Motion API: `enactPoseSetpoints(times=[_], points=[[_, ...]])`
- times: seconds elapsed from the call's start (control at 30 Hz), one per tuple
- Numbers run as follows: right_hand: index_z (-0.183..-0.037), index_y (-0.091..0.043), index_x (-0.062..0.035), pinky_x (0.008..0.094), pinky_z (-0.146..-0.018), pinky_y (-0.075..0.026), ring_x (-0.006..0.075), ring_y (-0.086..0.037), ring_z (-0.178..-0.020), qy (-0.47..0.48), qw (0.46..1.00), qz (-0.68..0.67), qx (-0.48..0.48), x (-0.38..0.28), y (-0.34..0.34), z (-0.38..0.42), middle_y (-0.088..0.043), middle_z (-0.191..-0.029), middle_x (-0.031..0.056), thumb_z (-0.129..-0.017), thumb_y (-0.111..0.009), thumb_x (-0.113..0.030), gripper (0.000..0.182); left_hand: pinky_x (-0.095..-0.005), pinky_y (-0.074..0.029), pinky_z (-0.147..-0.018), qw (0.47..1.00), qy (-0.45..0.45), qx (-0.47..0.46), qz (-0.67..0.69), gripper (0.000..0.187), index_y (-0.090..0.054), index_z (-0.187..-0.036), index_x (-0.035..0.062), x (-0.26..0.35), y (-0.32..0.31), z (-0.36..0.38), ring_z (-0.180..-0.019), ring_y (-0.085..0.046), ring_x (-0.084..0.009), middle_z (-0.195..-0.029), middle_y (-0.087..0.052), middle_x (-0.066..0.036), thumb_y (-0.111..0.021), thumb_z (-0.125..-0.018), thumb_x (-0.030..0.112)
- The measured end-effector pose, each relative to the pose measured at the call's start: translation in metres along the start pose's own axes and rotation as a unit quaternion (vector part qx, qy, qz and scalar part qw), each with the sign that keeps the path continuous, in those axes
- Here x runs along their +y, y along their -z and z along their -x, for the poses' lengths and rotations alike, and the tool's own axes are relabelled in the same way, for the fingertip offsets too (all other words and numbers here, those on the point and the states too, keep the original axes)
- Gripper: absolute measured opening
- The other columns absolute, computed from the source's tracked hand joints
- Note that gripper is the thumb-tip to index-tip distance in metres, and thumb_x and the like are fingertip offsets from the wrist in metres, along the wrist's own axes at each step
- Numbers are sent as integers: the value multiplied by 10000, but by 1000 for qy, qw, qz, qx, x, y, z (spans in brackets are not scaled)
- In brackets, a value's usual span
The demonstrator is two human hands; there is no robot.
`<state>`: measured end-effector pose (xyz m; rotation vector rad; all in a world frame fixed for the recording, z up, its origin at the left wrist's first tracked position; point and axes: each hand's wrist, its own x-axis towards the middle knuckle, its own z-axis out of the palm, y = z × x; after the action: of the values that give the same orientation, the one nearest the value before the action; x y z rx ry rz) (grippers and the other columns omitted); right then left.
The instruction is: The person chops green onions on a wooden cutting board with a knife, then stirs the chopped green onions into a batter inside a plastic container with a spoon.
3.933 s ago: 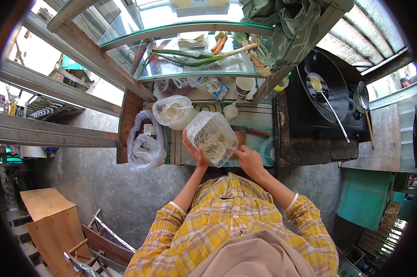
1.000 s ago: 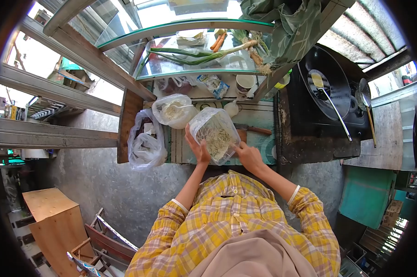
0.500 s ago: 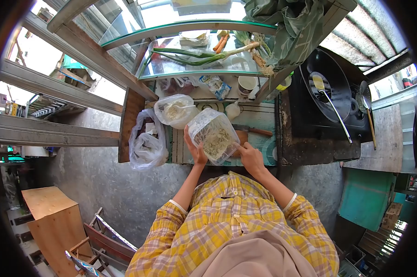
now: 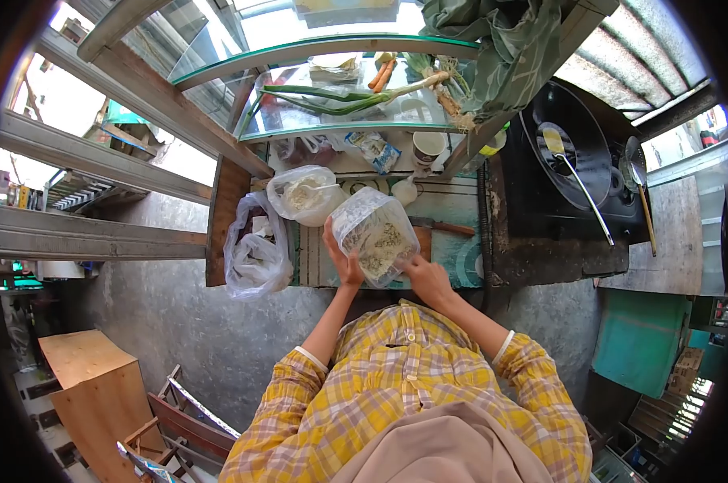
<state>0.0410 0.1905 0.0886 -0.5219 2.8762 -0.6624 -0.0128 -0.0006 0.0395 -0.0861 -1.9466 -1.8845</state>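
A clear square plastic container (image 4: 354,216) is tilted toward me, with a pale, green-flecked mixture (image 4: 384,245) gathered in its lower part. My left hand (image 4: 344,259) is closed around its left side, thumb against the wall. At the lower right corner, my right hand (image 4: 427,278) has its fingers bent against the container; their tips are partly hidden. Just left of the container stands a plastic bag of white powder (image 4: 306,195) with a spoon handle sticking out. Behind the container's right side, a knife (image 4: 443,227) lies across a wooden board (image 4: 424,241).
A tied plastic bag (image 4: 259,262) sits at the counter's left edge. A blue-white packet (image 4: 374,151) and a paper cup (image 4: 428,147) stand farther back. Spring onions (image 4: 356,101) and carrots (image 4: 382,75) lie on the glass shelf. Right is a stove with a wok (image 4: 569,153) and spatula (image 4: 577,181).
My right hand has moved slightly left and down along the container's corner, its fingers now less visible. The container is turned a little, and the mixture in it has shifted slightly.
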Motion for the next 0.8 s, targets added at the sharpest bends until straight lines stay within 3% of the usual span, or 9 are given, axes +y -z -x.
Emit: enactPoseSetpoints(times=[0.07,0.13,0.27,0.3,0.43,0.53,0.63,0.8], points=[[-1176,-625,-199,433,-574,-530,317,-644,-630,-27,998,-33,37,-8,22,-7,-593,-930,125,-800,-525,-43,419,-450,-265,-1052,1000,-6,8,-28,802,-234,-1452,16,6,1,2,-1284,-341,-344,-1392,-311,-198,-469,-846,485],[-1175,-626,-197,429,-579,-533,318,-646,-633,3,1000,14,-13,-13,20,-4,-596,-939,125,-808,-522,-51,409,-455,-263,-1050,997,-24,14,-66,798,-234,-1453,17,14,-5,0,-1282,-339,-348,-1389,-312,-198,-467,-850,485],[-1180,-613,-192,431,-574,-516,333,-635,-662,20,999,32,-29,3,16,-1,-608,-956,120,-802,-523,-55,413,-460,-259,-1048,1000,6,25,4,786,-229,-1456,20,3,-2,-2,-1276,-337,-350,-1384,-311,-196,-460,-858,475],[-1185,-607,-183,421,-557,-513,332,-624,-641,-9,1000,11,-8,4,25,-3,-587,-899,123,-815,-504,-51,406,-460,-261,-1046,1000,5,28,-2,785,-228,-1456,22,2,1,1,-1273,-338,-349,-1384,-311,-195,-460,-859,475],[-1060,-634,-82,413,-506,-512,322,-628,-600,-61,995,58,47,9,30,-7,-551,-841,135,-874,-514,-108,223,-457,-269,-1040,998,-7,26,-52,780,-226,-1457,19,14,-3,1,-1262,-347,-348,-1380,-311,-198,-467,-860,459],[-1170,-607,-158,435,-545,-508,342,-612,-625,-41,998,48,-7,3,22,5,-540,-827,144,-826,-493,-37,382,-454,-269,-1040,999,-3,39,-31,780,-223,-1456,13,9,-4,-2,-1262,-346,-349,-1378,-311,-202,-474,-857,445],[-1163,-610,-138,438,-550,-511,339,-616,-627,-68,996,43,27,4,37,-6,-539,-840,139,-823,-503,-39,370,-452,-269,-1041,999,-19,22,-46,776,-225,-1453,8,16,-7,-1,-1256,-351,-349,-1366,-318,-204,-477,-854,431],[-1164,-601,-91,422,-534,-512,330,-623,-619,-57,995,78,-7,-3,23,1,-543,-855,140,-829,-512,-52,348,-450,-268,-1041,996,-22,35,-73,765,-244,-1444,5,27,-12,-6,-1244,-358,-348,-1347,-330,-204,-484,-846,417]])
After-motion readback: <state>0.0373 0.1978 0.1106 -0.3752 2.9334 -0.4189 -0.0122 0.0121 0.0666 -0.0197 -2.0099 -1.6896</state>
